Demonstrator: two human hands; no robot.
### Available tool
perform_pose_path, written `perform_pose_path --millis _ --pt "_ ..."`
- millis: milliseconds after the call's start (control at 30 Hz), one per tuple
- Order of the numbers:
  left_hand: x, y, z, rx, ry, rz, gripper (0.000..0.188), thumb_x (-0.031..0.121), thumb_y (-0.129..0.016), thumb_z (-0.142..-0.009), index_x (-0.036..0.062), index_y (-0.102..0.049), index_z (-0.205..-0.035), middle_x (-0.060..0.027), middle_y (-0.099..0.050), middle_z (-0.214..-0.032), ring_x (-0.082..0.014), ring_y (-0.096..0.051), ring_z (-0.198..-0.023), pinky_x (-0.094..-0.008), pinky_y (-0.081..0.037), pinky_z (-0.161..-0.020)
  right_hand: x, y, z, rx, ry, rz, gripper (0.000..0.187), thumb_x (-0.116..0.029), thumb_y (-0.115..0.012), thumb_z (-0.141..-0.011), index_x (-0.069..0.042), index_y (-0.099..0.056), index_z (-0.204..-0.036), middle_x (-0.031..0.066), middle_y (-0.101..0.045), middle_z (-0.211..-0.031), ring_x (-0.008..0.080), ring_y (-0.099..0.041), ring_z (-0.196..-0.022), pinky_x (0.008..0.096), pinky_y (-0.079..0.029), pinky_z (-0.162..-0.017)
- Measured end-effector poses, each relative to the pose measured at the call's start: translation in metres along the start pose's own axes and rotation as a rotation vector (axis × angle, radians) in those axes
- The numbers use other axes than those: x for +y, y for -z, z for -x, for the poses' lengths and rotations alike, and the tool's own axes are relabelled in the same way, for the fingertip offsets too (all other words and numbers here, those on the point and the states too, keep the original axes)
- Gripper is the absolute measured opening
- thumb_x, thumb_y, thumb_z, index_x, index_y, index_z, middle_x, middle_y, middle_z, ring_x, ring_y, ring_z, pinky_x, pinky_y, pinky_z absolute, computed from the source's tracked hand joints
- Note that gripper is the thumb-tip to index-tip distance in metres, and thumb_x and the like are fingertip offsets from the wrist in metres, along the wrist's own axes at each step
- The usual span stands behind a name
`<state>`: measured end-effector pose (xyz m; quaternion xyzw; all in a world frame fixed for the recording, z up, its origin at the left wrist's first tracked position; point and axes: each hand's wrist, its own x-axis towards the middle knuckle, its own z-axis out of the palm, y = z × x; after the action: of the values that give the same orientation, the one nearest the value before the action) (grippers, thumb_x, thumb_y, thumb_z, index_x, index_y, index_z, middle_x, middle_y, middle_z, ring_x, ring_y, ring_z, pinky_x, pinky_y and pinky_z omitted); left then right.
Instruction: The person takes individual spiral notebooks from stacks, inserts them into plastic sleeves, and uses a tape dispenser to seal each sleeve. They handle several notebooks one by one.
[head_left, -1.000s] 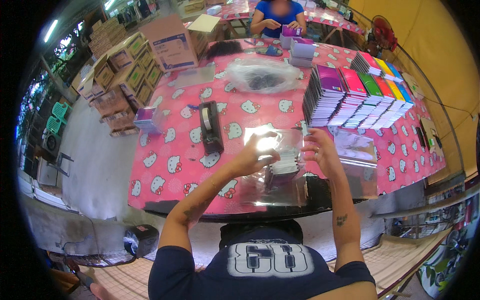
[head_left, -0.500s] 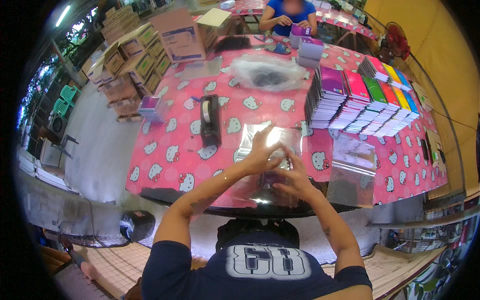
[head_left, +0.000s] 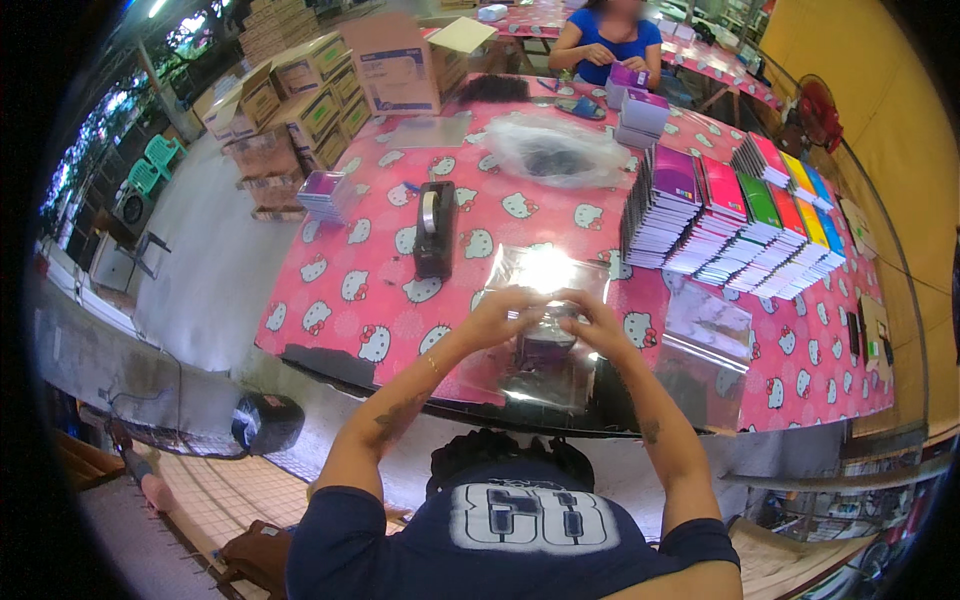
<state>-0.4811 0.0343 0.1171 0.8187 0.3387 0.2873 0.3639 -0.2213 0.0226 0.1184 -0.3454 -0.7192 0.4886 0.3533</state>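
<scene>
A clear plastic bag (head_left: 548, 392) lies flat at the table's near edge, its surface glaring where light strikes it. My left hand (head_left: 497, 318) and my right hand (head_left: 598, 328) meet over its middle, fingers bent inward with the tips almost touching. Both seem to pinch the thin film, though glare blurs the exact grip. A dark patch shows through the plastic below my fingers. Right of my right hand lies another stack of clear plastic bags (head_left: 705, 350). Beyond my left hand stands a black tape dispenser (head_left: 435, 235) with a roll in it.
Stacked spiral notebooks (head_left: 672, 205) in several colours fill the table's right side. A crumpled clear plastic wrap (head_left: 555, 150) lies farther back. Small notebooks (head_left: 327, 196) sit at the left edge. Cardboard boxes (head_left: 390, 80) are piled far left. Across the table a person (head_left: 605, 45) handles purple-covered pads.
My left hand has drawn back toward me, and its fingers have come closer to those of my right hand. The whole view has shifted slightly.
</scene>
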Motion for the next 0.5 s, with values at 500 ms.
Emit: perform_pose_path --millis 500 --pt "0.054 -0.003 -0.021 0.037 0.172 -0.288 0.025 0.028 -0.073 -0.085 0.0084 -0.069 -0.100 -0.0157 -0.067 -0.084 -0.0363 -0.064 -0.084 -0.0424 -0.051 -0.077 -0.024 -0.025 0.015 0.227 -0.071 0.348 0.044 -0.012 -0.078 -0.081 -0.008 -0.061 -0.121 0.0112 -0.064 -0.104 0.0298 -0.059 -0.103 0.0416 -0.048 -0.089"
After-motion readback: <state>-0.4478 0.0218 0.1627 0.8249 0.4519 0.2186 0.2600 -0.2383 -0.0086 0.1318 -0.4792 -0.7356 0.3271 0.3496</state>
